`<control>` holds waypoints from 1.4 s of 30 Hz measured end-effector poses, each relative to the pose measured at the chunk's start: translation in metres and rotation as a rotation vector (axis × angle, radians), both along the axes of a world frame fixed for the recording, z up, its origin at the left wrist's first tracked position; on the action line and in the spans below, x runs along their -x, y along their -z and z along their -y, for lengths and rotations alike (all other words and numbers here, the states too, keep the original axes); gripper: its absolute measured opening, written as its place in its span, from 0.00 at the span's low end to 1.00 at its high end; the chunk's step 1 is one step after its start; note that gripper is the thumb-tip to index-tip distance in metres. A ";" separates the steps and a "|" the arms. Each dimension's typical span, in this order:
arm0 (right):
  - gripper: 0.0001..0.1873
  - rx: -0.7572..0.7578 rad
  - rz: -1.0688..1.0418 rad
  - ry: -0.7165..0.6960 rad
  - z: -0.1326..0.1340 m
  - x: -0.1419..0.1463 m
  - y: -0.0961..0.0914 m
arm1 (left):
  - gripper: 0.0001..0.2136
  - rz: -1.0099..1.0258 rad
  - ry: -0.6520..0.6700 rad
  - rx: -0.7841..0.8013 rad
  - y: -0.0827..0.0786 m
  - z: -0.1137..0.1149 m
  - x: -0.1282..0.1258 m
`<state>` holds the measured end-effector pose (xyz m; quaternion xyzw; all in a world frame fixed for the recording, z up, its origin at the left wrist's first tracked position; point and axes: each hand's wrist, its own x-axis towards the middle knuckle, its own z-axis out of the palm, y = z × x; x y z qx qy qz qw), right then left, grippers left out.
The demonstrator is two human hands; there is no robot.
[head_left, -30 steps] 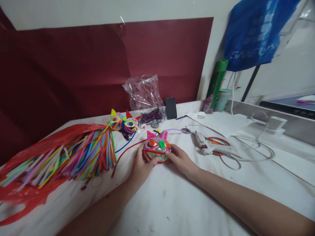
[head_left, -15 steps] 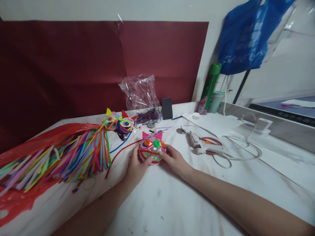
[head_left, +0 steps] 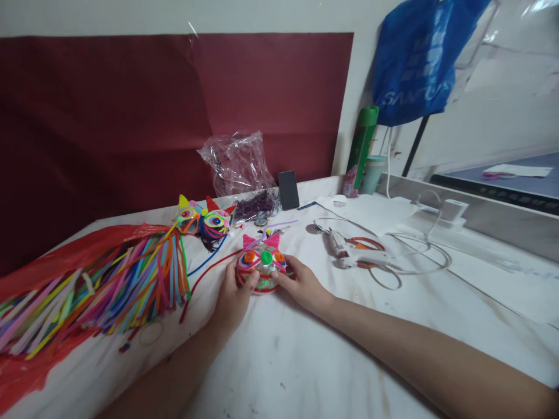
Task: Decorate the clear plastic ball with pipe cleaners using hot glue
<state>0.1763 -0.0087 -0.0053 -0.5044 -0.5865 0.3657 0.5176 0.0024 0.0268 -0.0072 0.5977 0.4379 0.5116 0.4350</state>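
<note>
Cat-faced craft ornament [head_left: 263,269] at middle of the marbled tabletop [head_left: 323,361], gripped between two half-curled hands: left hand [head_left: 231,295] cups its left side, right hand [head_left: 304,286] its right, thumbs on the front. Pipe cleaners [head_left: 135,279] heaped left; hot glue gun [head_left: 349,251] lies right.

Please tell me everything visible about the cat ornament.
The cat ornament has a rounded, clear, plastic-looking body, fuzzy pink ears, orange eyes, a green center and red trim. Held upright between left hand and right hand, thumbs on its front, it faces the camera; whether it touches the white tabletop is unclear.
</note>
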 end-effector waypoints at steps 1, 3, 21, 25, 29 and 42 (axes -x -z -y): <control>0.26 -0.001 0.000 0.000 0.000 0.000 -0.001 | 0.27 -0.001 0.003 0.006 0.001 -0.001 0.000; 0.26 0.001 -0.004 0.004 0.000 0.000 -0.002 | 0.28 0.000 0.013 0.015 0.002 -0.002 0.000; 0.25 0.031 -0.018 -0.011 0.001 0.001 -0.006 | 0.25 0.049 0.000 0.020 0.004 -0.006 0.001; 0.23 0.043 -0.051 -0.027 0.001 0.000 -0.008 | 0.24 0.064 -0.005 0.037 0.003 -0.008 0.001; 0.24 0.071 -0.032 -0.006 0.002 0.001 -0.010 | 0.24 0.027 -0.013 0.056 -0.002 -0.005 0.000; 0.23 0.069 -0.002 0.024 0.003 0.006 -0.012 | 0.29 0.046 0.003 -0.006 0.001 -0.001 -0.003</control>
